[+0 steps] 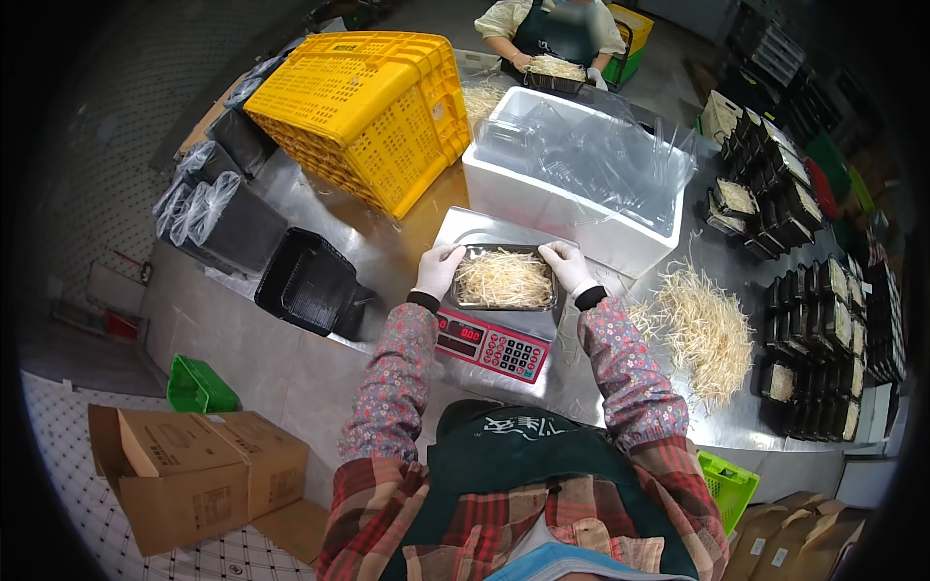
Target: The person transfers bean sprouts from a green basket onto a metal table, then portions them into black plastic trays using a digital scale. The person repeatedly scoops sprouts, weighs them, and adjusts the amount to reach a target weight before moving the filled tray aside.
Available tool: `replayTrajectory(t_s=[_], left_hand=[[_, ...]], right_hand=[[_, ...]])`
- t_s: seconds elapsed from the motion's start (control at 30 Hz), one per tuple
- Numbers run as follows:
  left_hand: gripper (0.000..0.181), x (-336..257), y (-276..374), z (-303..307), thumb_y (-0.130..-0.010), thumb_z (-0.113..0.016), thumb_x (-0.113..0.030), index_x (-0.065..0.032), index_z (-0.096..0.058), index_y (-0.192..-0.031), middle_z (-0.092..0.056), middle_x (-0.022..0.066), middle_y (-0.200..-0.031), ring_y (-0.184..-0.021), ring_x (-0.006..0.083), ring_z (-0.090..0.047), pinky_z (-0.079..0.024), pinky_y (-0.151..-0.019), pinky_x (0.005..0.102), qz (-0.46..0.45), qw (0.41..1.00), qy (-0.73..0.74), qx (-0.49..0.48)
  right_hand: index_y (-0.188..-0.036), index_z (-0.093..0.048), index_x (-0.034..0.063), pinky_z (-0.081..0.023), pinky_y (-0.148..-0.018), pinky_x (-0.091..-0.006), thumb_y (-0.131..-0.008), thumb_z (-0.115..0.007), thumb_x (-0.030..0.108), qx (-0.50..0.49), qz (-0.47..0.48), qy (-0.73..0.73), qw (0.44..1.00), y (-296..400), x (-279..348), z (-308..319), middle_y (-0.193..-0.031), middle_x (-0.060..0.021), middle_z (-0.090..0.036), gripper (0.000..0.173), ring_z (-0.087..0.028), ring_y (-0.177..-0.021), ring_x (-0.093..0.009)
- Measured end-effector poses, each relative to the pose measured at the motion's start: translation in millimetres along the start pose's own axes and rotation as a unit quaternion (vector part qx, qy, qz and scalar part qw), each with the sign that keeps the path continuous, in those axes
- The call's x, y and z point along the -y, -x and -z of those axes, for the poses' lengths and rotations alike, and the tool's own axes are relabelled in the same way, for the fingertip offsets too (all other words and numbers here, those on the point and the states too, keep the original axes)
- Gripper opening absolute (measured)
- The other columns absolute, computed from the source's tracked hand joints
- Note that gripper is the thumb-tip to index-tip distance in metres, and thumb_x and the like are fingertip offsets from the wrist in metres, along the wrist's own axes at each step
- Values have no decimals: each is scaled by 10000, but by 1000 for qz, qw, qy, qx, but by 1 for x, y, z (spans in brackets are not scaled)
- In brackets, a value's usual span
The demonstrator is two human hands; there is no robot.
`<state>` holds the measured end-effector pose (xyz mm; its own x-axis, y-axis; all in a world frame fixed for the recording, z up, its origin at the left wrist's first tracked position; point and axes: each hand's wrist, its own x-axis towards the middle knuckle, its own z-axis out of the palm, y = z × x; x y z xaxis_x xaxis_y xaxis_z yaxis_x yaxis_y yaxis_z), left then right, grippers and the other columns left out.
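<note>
Bean sprouts fill a black plastic tray over the steel pan of a red digital scale. My left hand, in a white glove, grips the tray's left upper corner. Gloved in white too, my right hand pinches the opposite upper corner. Something clear and shiny along the tray's rim may be a lid or film; I cannot tell. Red zeros show on the scale's display. To the right of my right arm, a loose heap of bean sprouts lies on the steel table.
Behind the scale stands a white foam box of clear plastic lids. A tipped yellow crate is at back left, beside stacked black trays. Several filled trays stand stacked at right. Across the table, a person holds a sprout-filled tray.
</note>
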<state>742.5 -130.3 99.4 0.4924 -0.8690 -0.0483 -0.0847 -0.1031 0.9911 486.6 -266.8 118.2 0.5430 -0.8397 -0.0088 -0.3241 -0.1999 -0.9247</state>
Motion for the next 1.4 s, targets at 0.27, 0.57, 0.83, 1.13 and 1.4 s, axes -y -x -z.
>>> replayTrajectory(t_s=[0.27,0.57,0.83,1.13,1.4], left_hand=[[185,3,1,0,-918,-661,-160,19,-684,-957,-694,52,-912,-822,136,-641,-500,-764,266,41,996,74,-22],[687,-88,62,-29,-853,-707,-323,-72,-417,-1424,-426,159,-1455,-1429,370,-262,-200,-1135,561,-325,832,-451,-6],[743,-75,65,-43,-837,-645,-531,-102,-466,-1417,-391,120,-1513,-1406,351,-327,-158,-1105,634,-303,783,-534,105],[744,-79,72,-39,-852,-649,-471,-70,-428,-1439,-399,125,-1502,-1429,352,-282,-146,-1139,583,-305,782,-533,105],[677,-36,100,-29,-904,-648,-124,4,-295,-1467,-377,172,-1472,-1383,266,-343,-265,-1155,392,-138,966,17,-218]], right_hand=[[-846,-637,62,-433,-652,-206,-896,-709,172,-15,-54,-246,968,-8,-17,-20,-754,45,-610,140,-522,-682,-33],[-1083,-491,54,-483,-402,-247,-904,-690,391,59,-186,-200,960,52,18,17,-817,-42,-569,431,-592,-543,-113],[-920,-487,85,-613,-520,-361,-874,-686,21,113,-187,-454,864,91,-9,5,-789,-114,-672,213,-716,-667,-245],[-812,-504,89,-584,-441,-380,-853,-664,2,81,-228,-499,832,88,-6,-3,-638,-98,-616,186,-676,-537,-252],[-708,-533,84,-454,-480,-293,-911,-679,379,-52,-60,41,996,61,33,33,-595,-57,-621,386,-593,-507,-178]])
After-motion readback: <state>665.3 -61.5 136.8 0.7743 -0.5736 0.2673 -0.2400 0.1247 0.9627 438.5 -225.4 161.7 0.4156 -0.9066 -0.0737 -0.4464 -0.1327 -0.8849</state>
